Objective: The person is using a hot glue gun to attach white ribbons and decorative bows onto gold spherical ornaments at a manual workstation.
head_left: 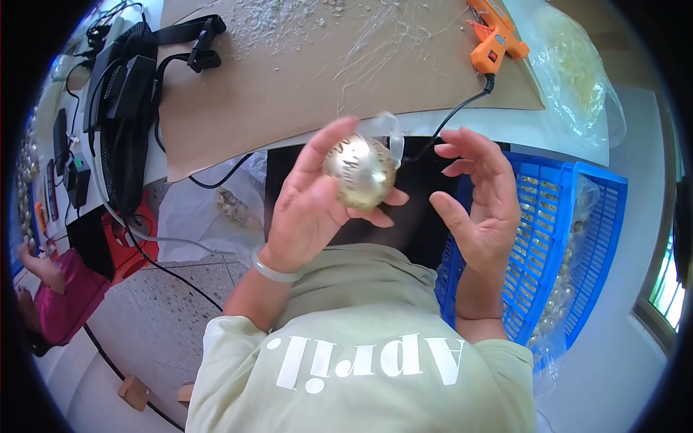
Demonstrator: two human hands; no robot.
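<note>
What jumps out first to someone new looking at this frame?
The shiny gold ball ornament at centre, cupped in the left hand, with the right hand open beside it and not touching. Next, the orange glue gun on the cardboard sheet at top, and the blue plastic crate at right.

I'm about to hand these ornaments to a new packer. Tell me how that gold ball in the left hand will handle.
The gold ball is round and glossy, so it probably rolls off a flat table and may slip in loose fingers. The left hand cups it in spread fingers alone, which suggests it is light, likely hollow and crushable. The sheer ribbon loop on top looks floppy.
</note>
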